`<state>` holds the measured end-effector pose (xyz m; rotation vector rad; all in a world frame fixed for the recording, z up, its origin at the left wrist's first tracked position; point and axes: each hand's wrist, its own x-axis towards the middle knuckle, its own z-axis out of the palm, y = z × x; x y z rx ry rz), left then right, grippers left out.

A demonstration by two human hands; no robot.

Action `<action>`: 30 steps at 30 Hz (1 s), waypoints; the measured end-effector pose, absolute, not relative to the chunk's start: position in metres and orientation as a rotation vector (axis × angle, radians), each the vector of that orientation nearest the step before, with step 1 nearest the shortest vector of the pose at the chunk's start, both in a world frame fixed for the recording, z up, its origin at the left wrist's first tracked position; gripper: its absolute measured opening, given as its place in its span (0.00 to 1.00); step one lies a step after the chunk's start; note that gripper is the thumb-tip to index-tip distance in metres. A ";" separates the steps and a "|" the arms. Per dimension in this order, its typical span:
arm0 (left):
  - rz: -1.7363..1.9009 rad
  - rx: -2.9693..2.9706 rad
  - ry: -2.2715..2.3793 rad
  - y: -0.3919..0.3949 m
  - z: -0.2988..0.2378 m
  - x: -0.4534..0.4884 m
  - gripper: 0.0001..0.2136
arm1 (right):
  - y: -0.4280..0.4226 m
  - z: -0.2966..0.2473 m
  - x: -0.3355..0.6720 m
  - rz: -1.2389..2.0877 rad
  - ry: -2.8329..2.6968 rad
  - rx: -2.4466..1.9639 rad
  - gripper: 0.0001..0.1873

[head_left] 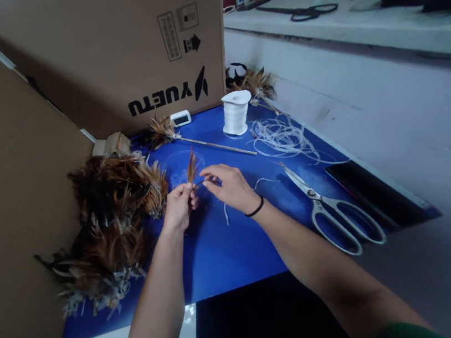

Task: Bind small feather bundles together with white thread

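My left hand (180, 204) is closed in a pinch on the base of a small tuft of brown feathers (192, 167), which points upward. Close beside it, my right hand (230, 185) has its fingertips together on a thin dark strand (200, 182) that runs to the left fingertips; its kind is too small to make out. A short white string (226, 213) hangs below the hands. To the left lie heaped bundles of brown and black feathers (113, 238), their pale quill ends tied. A stick with feathers at one end (218, 146) lies behind the hands.
Scissors (322, 200) lie open-bladed on the blue table (231, 269) at right, beside a dark flat device (375, 192). Behind are loose clear strips (284, 141), a white spool (237, 114) and a small white clock-like device (180, 119). Cardboard (108, 51) walls the left and back.
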<state>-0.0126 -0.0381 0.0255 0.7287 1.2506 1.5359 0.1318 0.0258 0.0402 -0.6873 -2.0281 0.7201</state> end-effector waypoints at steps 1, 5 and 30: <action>1.545 0.674 1.177 -0.038 0.027 -0.013 0.11 | 0.028 0.040 0.132 0.849 -1.916 -0.711 0.12; 1.564 0.471 0.980 -0.039 0.032 -0.014 0.09 | 0.040 0.033 0.131 1.322 -1.491 -0.796 0.21; 1.452 0.757 1.198 -0.042 0.028 -0.006 0.14 | 0.026 0.033 0.124 0.950 -1.768 -0.637 0.05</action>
